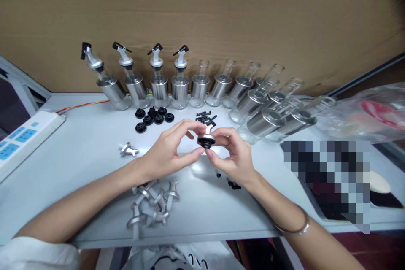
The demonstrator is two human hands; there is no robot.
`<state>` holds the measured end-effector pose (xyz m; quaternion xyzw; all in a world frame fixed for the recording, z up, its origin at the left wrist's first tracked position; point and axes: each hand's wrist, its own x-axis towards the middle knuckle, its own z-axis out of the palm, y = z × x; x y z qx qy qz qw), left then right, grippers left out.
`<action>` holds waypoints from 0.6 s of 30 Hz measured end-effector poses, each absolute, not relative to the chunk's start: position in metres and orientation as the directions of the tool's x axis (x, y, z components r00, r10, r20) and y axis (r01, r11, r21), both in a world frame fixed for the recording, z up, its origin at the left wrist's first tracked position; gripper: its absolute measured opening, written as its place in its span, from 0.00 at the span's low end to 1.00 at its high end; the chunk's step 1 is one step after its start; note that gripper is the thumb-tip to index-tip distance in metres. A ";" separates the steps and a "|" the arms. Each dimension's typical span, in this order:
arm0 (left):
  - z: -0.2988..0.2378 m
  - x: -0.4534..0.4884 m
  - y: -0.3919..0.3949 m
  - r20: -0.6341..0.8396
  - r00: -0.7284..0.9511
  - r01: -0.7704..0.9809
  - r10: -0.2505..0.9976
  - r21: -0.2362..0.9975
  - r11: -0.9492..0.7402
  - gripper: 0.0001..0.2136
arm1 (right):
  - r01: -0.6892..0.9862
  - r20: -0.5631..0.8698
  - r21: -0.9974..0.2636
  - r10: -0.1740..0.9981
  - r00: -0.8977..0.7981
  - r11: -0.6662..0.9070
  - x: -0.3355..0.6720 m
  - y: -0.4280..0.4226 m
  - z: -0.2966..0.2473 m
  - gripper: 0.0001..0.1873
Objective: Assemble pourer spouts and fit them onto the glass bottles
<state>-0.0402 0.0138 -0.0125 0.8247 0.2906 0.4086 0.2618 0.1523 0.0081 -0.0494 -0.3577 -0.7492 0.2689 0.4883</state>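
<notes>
Between my two hands, above the middle of the table, is a bottle pourer (206, 138) with a silver spout and collar and a black ribbed stopper facing down towards me. My left hand (179, 145) pinches it from the left, thumb low on the stopper. My right hand (232, 152) grips its right side with thumb and fingers. Just behind lie several black levers (205, 116). Black stoppers (155, 116) are grouped to the left of them. Silver spouts (152, 198) lie in a pile below my left forearm, with a single spout (128, 149) farther left. Small black pieces (234, 184) sit by my right wrist.
Bottles with pourers fitted (158, 86) stand at the back left against a cardboard wall (202, 17). Open-necked bottles (223, 86) fill the back right. A power strip (25, 139) is at the left edge, a plastic bag (363, 114) at the right, near a blurred-out item (329, 181).
</notes>
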 end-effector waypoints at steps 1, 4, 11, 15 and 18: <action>-0.012 -0.041 0.014 0.508 0.522 0.272 0.686 0.663 -0.698 0.15 | 0.268 0.536 -0.757 0.801 -0.266 0.596 0.152 0.008 -0.050 0.15; -0.011 -0.041 0.014 0.513 0.558 0.283 0.652 0.620 -0.731 0.14 | 0.244 0.539 -0.760 0.794 -0.281 0.602 0.152 0.008 -0.051 0.15; -0.015 -0.043 0.016 0.564 0.551 0.269 0.615 0.577 -0.771 0.14 | 0.204 0.532 -0.756 0.766 -0.360 0.622 0.151 0.006 -0.048 0.16; -0.014 -0.046 0.016 0.563 0.580 0.277 0.589 0.543 -0.793 0.16 | 0.218 0.517 -0.753 0.763 -0.387 0.621 0.153 0.007 -0.050 0.14; -0.012 -0.046 0.015 0.550 0.589 0.292 0.593 0.539 -0.790 0.17 | 0.224 0.502 -0.761 0.771 -0.391 0.609 0.155 0.008 -0.049 0.12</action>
